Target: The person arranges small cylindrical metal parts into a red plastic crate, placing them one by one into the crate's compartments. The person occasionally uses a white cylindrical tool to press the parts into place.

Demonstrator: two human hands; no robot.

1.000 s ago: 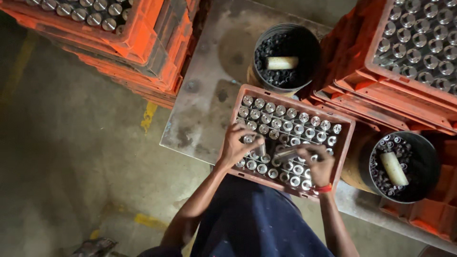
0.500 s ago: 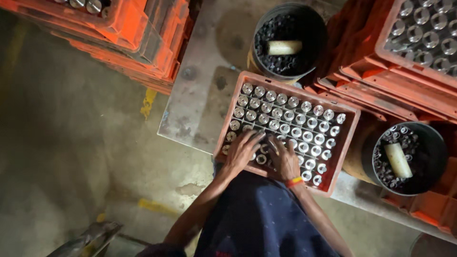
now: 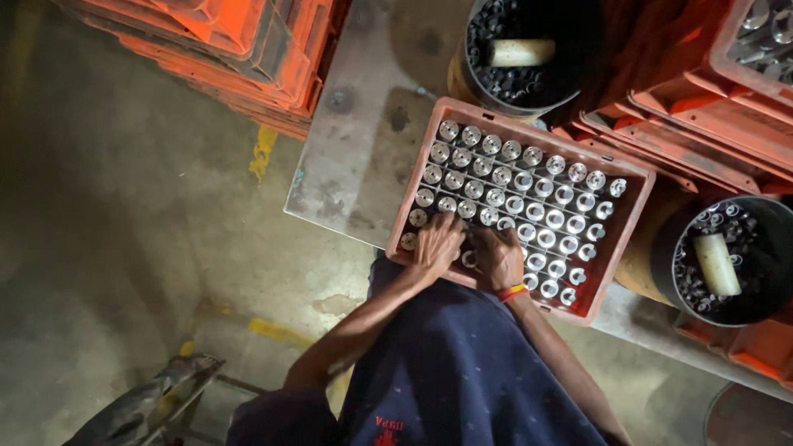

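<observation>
crate [image 3: 628,239] on surface [image 3: 355,165], near edge | metal parts [image 3: 529,186] upright in grid cells, kept apart | left hand [image 3: 435,244], right hand [image 3: 498,256] palms-down on near rows; grip on parts: cannot tell | buckets [image 3: 727,264] beside

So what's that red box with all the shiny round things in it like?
The red crate is a shallow, scuffed plastic tray, lying flat and turned at an angle on a grey metal table. Thin dividers split it into a grid, and nearly every cell holds a shiny metal part standing on end. The left hand and right hand rest on the near rows.
</observation>
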